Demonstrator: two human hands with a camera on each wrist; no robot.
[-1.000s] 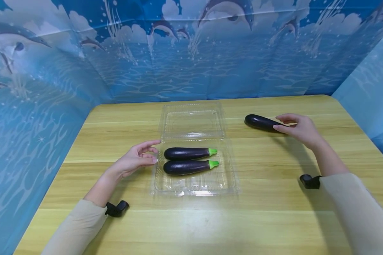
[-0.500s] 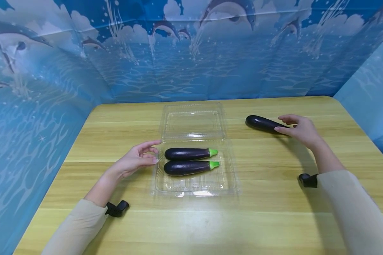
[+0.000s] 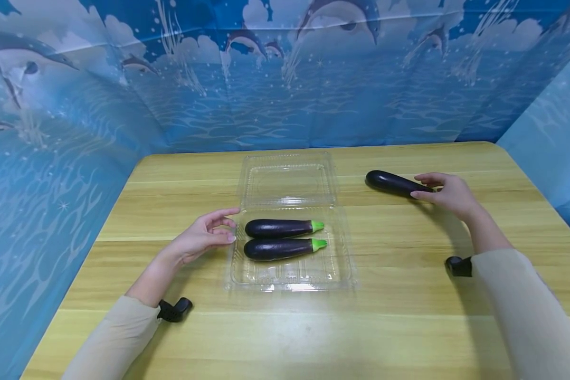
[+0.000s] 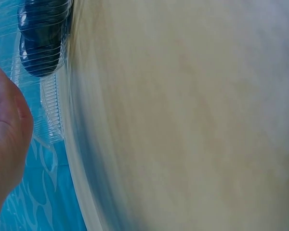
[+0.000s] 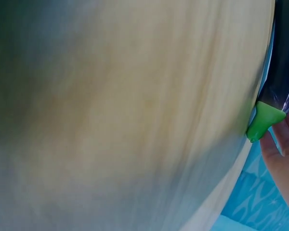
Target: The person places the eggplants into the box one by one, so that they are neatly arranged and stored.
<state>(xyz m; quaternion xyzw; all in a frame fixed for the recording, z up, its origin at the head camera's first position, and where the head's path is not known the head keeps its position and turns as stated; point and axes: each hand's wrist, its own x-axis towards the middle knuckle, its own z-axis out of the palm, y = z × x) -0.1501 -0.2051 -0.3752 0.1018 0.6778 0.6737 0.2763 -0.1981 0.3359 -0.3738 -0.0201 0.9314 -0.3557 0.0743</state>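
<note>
Two dark purple eggplants with green stems, a far one [image 3: 277, 228] and a near one [image 3: 277, 249], lie side by side in the clear plastic clamshell container [image 3: 290, 274]. My left hand [image 3: 201, 235] is at the container's left rim, index fingertip and thumb right at the edge, other fingers loosely bent. Farther right, a third eggplant [image 3: 389, 182] lies slantwise over the table. My right hand [image 3: 448, 195] holds its stem end between thumb and fingers. The right wrist view shows this eggplant's green cap [image 5: 267, 118] beside the fingers [image 5: 284, 137].
The container's lid [image 3: 287, 182] is folded back flat, away from me. Both hands work over a light wooden table [image 3: 389, 327]. A blue sea-print cloth [image 3: 266, 116] hangs behind and along the sides. Each wrist wears a black camera, such as the left one [image 3: 174, 310].
My right thumb and fingers have shifted slightly along the third eggplant's stem end. My left hand, the container and the two eggplants in it stay put.
</note>
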